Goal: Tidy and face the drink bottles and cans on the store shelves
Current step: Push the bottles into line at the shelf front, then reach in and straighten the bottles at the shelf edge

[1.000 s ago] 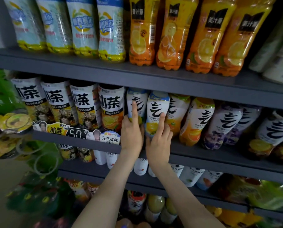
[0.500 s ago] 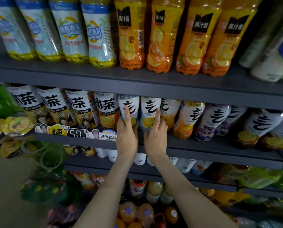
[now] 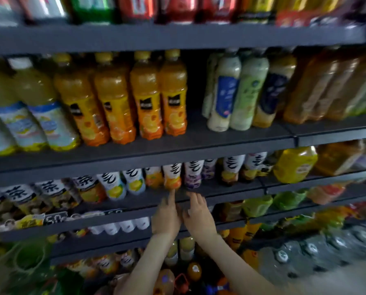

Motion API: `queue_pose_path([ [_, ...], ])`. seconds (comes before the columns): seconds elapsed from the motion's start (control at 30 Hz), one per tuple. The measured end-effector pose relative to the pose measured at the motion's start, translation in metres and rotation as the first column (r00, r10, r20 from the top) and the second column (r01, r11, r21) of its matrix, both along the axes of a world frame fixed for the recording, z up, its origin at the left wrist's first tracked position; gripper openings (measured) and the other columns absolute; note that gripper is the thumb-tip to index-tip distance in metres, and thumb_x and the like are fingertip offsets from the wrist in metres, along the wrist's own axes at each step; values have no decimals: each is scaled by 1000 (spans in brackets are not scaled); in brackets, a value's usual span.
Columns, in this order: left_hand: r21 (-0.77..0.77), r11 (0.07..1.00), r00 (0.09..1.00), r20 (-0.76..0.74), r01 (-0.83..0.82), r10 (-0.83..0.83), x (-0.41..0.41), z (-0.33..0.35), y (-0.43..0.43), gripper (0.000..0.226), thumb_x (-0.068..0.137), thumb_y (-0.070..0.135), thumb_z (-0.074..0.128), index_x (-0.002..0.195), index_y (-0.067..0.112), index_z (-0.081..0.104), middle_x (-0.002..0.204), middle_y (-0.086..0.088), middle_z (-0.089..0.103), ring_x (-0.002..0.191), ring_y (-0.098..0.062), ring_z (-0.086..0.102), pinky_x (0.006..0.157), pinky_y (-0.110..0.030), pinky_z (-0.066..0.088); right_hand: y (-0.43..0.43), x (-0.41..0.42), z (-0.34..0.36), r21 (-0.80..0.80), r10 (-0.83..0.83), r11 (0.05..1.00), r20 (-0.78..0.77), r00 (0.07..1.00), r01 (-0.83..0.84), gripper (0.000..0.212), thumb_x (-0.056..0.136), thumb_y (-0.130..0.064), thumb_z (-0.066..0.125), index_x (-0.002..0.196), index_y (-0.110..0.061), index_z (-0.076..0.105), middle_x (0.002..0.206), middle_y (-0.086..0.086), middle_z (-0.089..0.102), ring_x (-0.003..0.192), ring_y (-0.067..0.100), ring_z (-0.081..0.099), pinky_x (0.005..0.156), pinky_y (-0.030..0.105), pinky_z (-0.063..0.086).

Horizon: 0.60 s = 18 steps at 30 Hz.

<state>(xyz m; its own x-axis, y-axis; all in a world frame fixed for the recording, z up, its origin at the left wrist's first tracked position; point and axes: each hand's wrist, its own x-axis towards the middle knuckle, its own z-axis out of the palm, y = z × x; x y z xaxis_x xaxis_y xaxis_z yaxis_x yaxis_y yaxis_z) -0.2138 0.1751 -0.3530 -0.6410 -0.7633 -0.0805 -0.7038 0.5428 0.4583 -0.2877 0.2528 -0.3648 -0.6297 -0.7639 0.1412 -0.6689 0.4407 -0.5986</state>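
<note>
A row of white-labelled sparkling drink bottles stands on the middle shelf (image 3: pixel 231 189). My left hand (image 3: pixel 166 216) reaches up with one straight finger at the base of the orange-bottomed bottle (image 3: pixel 172 177). My right hand (image 3: pixel 198 213) is beside it, fingers straight, just below the purple-bottomed bottle (image 3: pixel 192 175), apart from it. Neither hand holds anything. Two yellow-bottomed bottles (image 3: pixel 122 185) stand to the left. The frame is blurred by motion.
Orange juice bottles (image 3: pixel 150 103) and pale yellow bottles (image 3: pixel 39 116) fill the shelf above, with milky bottles (image 3: pixel 237 92) to the right. Tea bottles (image 3: pixel 56 192) stand left on the middle shelf, a yellow jug (image 3: pixel 294 165) right. Price tags (image 3: pixel 50 219) line the shelf edge. Packed water bottles (image 3: pixel 318 252) sit lower right.
The view has swung up and right, and more upper shelves show. Both hands left the two yellow-bottomed bottles and moved right along the shelf to the orange and purple ones.
</note>
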Motion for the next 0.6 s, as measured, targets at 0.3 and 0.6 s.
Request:
queue_pose_path([
  [0.3, -8, 982, 978, 84, 190, -189, -85, 38, 117, 52, 99, 30, 41, 148, 24, 24, 143, -4, 42, 116, -24, 54, 84, -36, 51, 135, -90, 36, 10, -46, 999, 32, 998, 46, 40, 97, -20, 46, 137, -14, 39, 134, 4, 43, 129, 21, 37, 97, 30, 42],
  [0.6, -72, 962, 964, -8, 263, -264, -157, 63, 231, 46, 100, 25, 37, 145, 31, 31, 143, 1, 41, 123, -22, 48, 87, -33, 45, 246, -168, 53, -67, -11, 998, -33, 999, 9, 32, 96, -15, 47, 129, -16, 44, 126, 1, 46, 121, 17, 42, 91, 23, 42],
])
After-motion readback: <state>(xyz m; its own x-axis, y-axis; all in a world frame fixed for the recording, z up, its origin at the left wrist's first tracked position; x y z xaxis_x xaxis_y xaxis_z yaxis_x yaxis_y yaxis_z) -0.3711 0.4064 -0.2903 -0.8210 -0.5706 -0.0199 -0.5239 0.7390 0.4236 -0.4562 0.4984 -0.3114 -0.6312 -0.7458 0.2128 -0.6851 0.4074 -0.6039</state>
